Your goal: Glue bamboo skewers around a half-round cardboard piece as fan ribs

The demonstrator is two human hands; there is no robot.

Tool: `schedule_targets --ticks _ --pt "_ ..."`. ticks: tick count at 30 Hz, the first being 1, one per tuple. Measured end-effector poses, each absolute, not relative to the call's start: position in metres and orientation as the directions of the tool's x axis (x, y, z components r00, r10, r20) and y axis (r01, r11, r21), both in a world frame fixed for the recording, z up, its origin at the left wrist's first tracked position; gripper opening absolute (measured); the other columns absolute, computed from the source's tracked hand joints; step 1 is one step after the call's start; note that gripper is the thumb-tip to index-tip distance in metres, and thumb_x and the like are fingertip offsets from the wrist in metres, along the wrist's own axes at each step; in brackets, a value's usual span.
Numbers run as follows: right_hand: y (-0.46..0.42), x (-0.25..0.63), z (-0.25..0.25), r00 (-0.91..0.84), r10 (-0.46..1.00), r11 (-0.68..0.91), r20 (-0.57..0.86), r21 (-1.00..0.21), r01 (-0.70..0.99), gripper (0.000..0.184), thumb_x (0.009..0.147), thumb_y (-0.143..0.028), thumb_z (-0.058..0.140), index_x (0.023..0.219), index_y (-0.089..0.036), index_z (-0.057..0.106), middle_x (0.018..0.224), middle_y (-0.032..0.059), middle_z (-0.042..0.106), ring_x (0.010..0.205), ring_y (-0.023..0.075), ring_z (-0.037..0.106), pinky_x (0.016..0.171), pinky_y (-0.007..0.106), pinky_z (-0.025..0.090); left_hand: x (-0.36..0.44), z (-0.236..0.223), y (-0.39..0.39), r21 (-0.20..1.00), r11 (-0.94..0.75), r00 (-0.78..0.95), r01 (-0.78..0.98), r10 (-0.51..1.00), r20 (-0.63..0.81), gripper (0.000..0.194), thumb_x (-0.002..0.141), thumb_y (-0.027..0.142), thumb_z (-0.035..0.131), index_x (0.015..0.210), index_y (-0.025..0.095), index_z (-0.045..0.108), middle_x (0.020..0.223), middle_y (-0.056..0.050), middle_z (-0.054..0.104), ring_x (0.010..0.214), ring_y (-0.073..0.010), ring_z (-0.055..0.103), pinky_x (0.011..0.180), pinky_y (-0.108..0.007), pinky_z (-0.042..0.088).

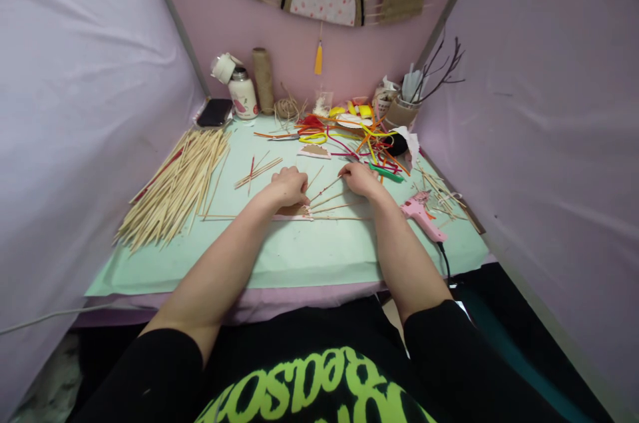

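Note:
My left hand (288,186) rests on the pale green table mat (299,256) with fingers curled, pressing down on a small flat brown and pink piece (294,212) from which several thin wooden sticks (332,200) fan out to the right. My right hand (360,179) is closed in a pinch on the far end of one of these sticks. Both forearms reach in from the bottom of the view.
A big pile of wooden sticks (172,186) lies at the left. A pink glue gun (423,215) lies at the right, its cord over the edge. Coloured pipe cleaners (364,136), a phone (215,112), a bottle (243,94), a twine spool (263,80) and cups (399,106) stand at the back.

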State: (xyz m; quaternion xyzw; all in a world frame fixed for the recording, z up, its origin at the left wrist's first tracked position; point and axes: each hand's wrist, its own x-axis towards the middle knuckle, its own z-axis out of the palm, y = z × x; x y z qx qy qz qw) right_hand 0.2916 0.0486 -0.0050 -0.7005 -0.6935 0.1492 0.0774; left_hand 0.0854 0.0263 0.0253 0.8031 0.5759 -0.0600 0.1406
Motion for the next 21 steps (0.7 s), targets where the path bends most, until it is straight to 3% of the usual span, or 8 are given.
schedule_targets --ticks 21 --pt "0.0498 0.2917 -0.008 -0.003 0.996 -0.026 -0.092 -0.314 0.949 0.034 0.091 -0.021 0.045 0.107 -0.027 0.074 0.122 0.0072 0.068 0.122 0.029 0.05 0.099 0.043 0.036 0.0861 0.022 0.0269 0.151 -0.306 0.336 0.94 0.904 -0.263 0.026 0.075 0.039 0.074 0.093 0.023 0.065 0.119 -0.01 0.056 0.119 -0.0308 0.047 0.093 -0.041 0.043"
